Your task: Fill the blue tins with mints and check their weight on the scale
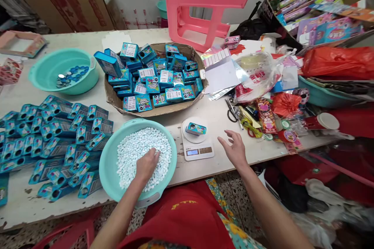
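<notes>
My left hand (147, 164) reaches into a turquoise basin (109, 140) filled with small white candies (128, 151). Its fingers are curled together down among the candies, and the fingertips are partly hidden. On the table to the right of the basin stands a white digital kitchen scale (204, 157) with a lit display. A blue candy box (196, 128) with a round hole in its end lies on the scale's plate. My right hand (234, 148) hovers beside the scale, fingers spread, holding nothing.
Behind the basin, a cardboard tray (140, 113) holds many blue boxes. Rows of holed blue boxes (58, 148) cover the left side. A second basin (62, 85) contains blue and silver round pieces. Scissors (231, 114), bags and a pink stool (187, 7) occupy the right and back.
</notes>
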`<state>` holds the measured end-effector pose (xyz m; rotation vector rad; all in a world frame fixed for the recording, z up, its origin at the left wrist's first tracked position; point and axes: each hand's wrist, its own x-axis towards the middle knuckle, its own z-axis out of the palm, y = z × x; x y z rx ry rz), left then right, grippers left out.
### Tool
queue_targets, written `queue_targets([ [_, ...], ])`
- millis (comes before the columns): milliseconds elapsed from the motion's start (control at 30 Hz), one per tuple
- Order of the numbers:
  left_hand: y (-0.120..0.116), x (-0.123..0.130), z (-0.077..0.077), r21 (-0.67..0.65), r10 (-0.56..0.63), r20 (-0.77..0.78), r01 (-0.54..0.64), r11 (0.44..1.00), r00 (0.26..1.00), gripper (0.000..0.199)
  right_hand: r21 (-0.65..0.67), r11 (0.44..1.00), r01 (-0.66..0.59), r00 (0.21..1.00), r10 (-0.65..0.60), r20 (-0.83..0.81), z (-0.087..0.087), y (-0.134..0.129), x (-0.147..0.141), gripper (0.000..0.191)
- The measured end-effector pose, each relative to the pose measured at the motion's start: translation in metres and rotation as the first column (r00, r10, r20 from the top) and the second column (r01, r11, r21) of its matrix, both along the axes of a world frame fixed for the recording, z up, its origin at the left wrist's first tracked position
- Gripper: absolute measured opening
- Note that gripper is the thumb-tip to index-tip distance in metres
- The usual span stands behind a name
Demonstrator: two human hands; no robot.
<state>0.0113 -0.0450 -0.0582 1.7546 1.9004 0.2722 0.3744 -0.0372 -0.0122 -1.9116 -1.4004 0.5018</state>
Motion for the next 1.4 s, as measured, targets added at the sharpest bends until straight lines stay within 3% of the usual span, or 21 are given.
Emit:
queue_targets([
  [67, 0.001, -0.013, 0.007, -0.031, 0.253, 0.276, -0.254, 0.967, 0.927, 0.024, 0.001, 1.000, -0.009, 1.000, 0.009, -0.017, -0.002, -0.001, 0.002, 0.043],
  [100, 0.002, -0.019, 0.010, -0.097, 0.363, 0.455, -0.360, 0.928, 0.813, 0.024, 0.001, 1.000, -0.010, 1.000, 0.010, -0.026, -0.003, -0.001, 0.002, 0.042],
  [167, 0.005, -0.026, 0.017, -0.300, 0.506, 0.740, -0.456, 0.838, 0.444, 0.024, 0.000, 1.000, -0.007, 0.999, 0.007, -0.051, -0.006, 0.001, 0.001, 0.040],
  [233, 0.009, -0.028, 0.022, -0.471, 0.573, 0.814, -0.466, 0.749, 0.097, 0.024, -0.002, 1.000, -0.016, 0.997, 0.016, -0.081, -0.008, 0.004, -0.002, 0.039],
  [267, 0.011, -0.028, 0.025, -0.520, 0.588, 0.809, -0.467, 0.715, -0.001, 0.024, -0.003, 1.000, -0.029, 0.995, 0.028, -0.096, -0.009, 0.006, -0.005, 0.038],
  [300, 0.013, -0.027, 0.027, -0.543, 0.596, 0.801, -0.481, 0.688, -0.051, 0.026, -0.004, 0.999, -0.044, 0.993, 0.043, -0.111, -0.009, 0.009, -0.008, 0.038],
  [367, 0.016, -0.023, 0.031, -0.527, 0.590, 0.806, -0.508, 0.681, -0.046, 0.028, -0.004, 0.997, -0.078, 0.987, 0.077, -0.140, -0.008, 0.014, -0.016, 0.037],
  [433, 0.017, -0.019, 0.033, -0.457, 0.566, 0.823, -0.525, 0.718, 0.058, 0.030, 0.002, 0.994, -0.110, 0.979, 0.109, -0.171, -0.009, 0.021, -0.025, 0.038],
  [500, 0.018, -0.017, 0.034, -0.327, 0.520, 0.805, -0.519, 0.790, 0.284, 0.030, 0.008, 0.988, -0.151, 0.969, 0.150, -0.194, -0.013, 0.029, -0.035, 0.047],
  [600, 0.018, -0.015, 0.032, -0.094, 0.348, 0.612, -0.371, 0.924, 0.710, 0.027, -0.010, 0.976, -0.216, 0.947, 0.207, -0.246, -0.021, 0.043, -0.051, 0.062],
  [667, 0.018, -0.011, 0.033, -0.035, 0.305, 0.491, -0.332, 0.943, 0.816, 0.034, -0.039, 0.970, -0.241, 0.934, 0.221, -0.281, -0.019, 0.051, -0.063, 0.056],
  [700, 0.018, -0.007, 0.035, -0.049, 0.342, 0.492, -0.366, 0.929, 0.801, 0.039, -0.040, 0.966, -0.255, 0.931, 0.233, -0.282, -0.014, 0.054, -0.069, 0.050],
  [767, 0.020, 0.004, 0.047, -0.175, 0.468, 0.610, -0.467, 0.867, 0.640, 0.045, 0.008, 0.951, -0.308, 0.923, 0.301, -0.240, 0.006, 0.056, -0.083, 0.041],
  [833, 0.024, 0.020, 0.065, -0.360, 0.548, 0.765, -0.479, 0.800, 0.339, 0.048, 0.092, 0.907, -0.412, 0.893, 0.421, -0.160, 0.035, 0.053, -0.098, 0.034],
  [933, 0.034, 0.042, 0.091, -0.540, 0.542, 0.834, -0.360, 0.761, -0.104, 0.051, 0.098, 0.802, -0.589, 0.806, 0.592, -0.008, 0.070, 0.048, -0.123, 0.032],
  [1000, 0.041, 0.051, 0.098, -0.621, 0.559, 0.783, -0.287, 0.729, -0.272, 0.047, 0.044, 0.736, -0.675, 0.736, 0.669, 0.101, 0.075, 0.047, -0.138, 0.031],
  [1067, 0.044, 0.054, 0.096, -0.687, 0.588, 0.719, -0.251, 0.681, -0.371, 0.037, -0.002, 0.704, -0.710, 0.694, 0.701, 0.164, 0.068, 0.047, -0.149, 0.030],
  [1167, 0.041, 0.049, 0.085, -0.725, 0.571, 0.672, -0.261, 0.637, -0.471, 0.023, -0.010, 0.702, -0.712, 0.694, 0.705, 0.146, 0.054, 0.050, -0.158, 0.030],
  [1267, 0.031, 0.037, 0.083, -0.702, 0.526, 0.693, -0.295, 0.648, -0.493, 0.021, 0.024, 0.706, -0.708, 0.707, 0.707, 0.017, 0.054, 0.052, -0.158, 0.030],
  [1333, 0.023, 0.025, 0.090, -0.641, 0.525, 0.764, -0.348, 0.684, -0.375, 0.023, 0.050, 0.714, -0.699, 0.707, 0.699, -0.103, 0.062, 0.052, -0.156, 0.031],
  [1400, 0.014, 0.012, 0.102, -0.484, 0.492, 0.864, -0.452, 0.749, -0.109, 0.026, 0.071, 0.746, -0.662, 0.722, 0.661, -0.205, 0.070, 0.050, -0.156, 0.032],
])
